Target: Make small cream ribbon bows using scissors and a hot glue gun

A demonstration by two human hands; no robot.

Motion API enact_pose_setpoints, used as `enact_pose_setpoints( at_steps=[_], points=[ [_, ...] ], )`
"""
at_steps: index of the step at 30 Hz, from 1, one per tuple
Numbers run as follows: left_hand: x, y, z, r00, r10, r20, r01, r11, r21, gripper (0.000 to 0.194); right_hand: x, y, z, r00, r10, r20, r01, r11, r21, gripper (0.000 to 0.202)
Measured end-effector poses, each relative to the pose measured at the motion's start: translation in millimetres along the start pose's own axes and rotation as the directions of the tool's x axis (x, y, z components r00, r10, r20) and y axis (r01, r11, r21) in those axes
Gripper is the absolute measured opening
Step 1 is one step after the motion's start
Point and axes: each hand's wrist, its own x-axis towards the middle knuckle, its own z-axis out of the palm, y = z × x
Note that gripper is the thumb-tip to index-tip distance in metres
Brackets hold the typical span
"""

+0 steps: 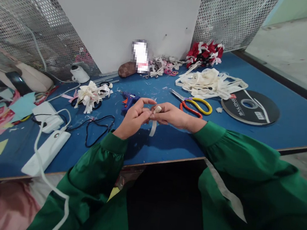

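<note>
Both my hands meet over the blue table, with a short cream ribbon (153,129) pinched between them. The fingers of my left hand (136,117) are closed at the ribbon's left side. My right hand (171,116) grips it from the other side, where a small fold of it shows above the fingers; one tail hangs down below. Behind my left hand lies a blue glue gun (129,100) with an orange trigger. Scissors (195,104) with red and yellow handles lie just beyond my right hand.
Cream ribbon strips (211,82) are heaped at the back right, beside a black reel (250,107). A ribbon bunch (91,95), black cord (99,129) and white power strip (47,151) lie left. A phone (140,56) leans against the back panel.
</note>
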Motion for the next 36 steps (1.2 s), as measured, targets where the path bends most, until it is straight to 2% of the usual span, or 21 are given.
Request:
enact_pose_setpoints(
  at_steps=[2,6,16,19,21,23,25,26,28,30,33,35,36],
  points=[
    [0.3,0.4,1.6,0.999,-0.043,0.0,0.042,0.987,-0.153,0.029,-1.7,-1.7,4.6,1.0,0.02,-0.017,-0.017,0.985,0.17,0.03],
    [0.2,2.2,3.9,0.996,-0.072,-0.045,0.059,0.97,-0.235,0.03,-3.4,-4.2,12.9,0.996,0.059,-0.062,-0.034,0.938,0.346,0.022],
    [0.8,5.2,8.2,0.997,-0.059,-0.057,0.033,0.923,-0.384,0.028,-1.8,1.9,14.9,0.991,0.102,-0.084,-0.056,0.898,0.437,0.018],
    [2.5,3.1,6.9,0.992,-0.1,-0.076,0.064,0.924,-0.376,0.029,-0.3,2.3,15.1,0.991,0.101,-0.087,-0.052,0.895,0.443,0.019],
    [4.6,0.7,4.1,0.987,-0.132,-0.097,0.097,0.948,-0.302,0.031,1.0,1.3,15.0,0.99,0.092,-0.109,-0.041,0.916,0.399,0.019],
    [6.6,-1.9,0.3,0.988,-0.113,-0.11,0.095,0.983,-0.159,0.03,2.3,0.3,14.4,0.985,0.088,-0.15,-0.039,0.953,0.3,0.02],
    [7.5,-3.7,-3.3,0.995,-0.028,-0.101,0.037,0.996,0.084,0.027,3.6,0.2,14.1,0.975,0.098,-0.201,-0.058,0.979,0.197,0.021],
    [7.3,-4.0,-4.6,0.996,0.022,-0.085,-0.001,0.973,0.233,0.026,4.3,0.8,14.1,0.967,0.109,-0.229,-0.074,0.985,0.155,0.021],
    [6.2,-3.3,-5.9,0.995,0.095,-0.032,-0.065,0.849,0.524,0.025,6.1,3.6,14.6,0.949,0.141,-0.282,-0.116,0.988,0.104,0.018],
    [4.6,-1.2,-5.0,0.993,0.113,0.013,-0.087,0.672,0.736,0.027,8.4,8.5,15.5,0.931,0.173,-0.321,-0.155,0.985,0.08,0.016],
    [3.0,2.0,-1.1,0.994,0.096,0.058,-0.095,0.446,0.89,0.029,11.7,17.4,16.3,0.914,0.194,-0.356,-0.185,0.981,0.06,0.019],
    [2.8,2.7,1.4,0.993,0.082,0.081,-0.105,0.364,0.925,0.03,12.8,21.7,16.2,0.906,0.198,-0.374,-0.196,0.98,0.044,0.02],
    [2.8,2.1,2.1,0.993,0.082,0.085,-0.109,0.353,0.929,0.03,13.0,22.8,15.8,0.904,0.195,-0.38,-0.197,0.98,0.034,0.02]
  ],
)
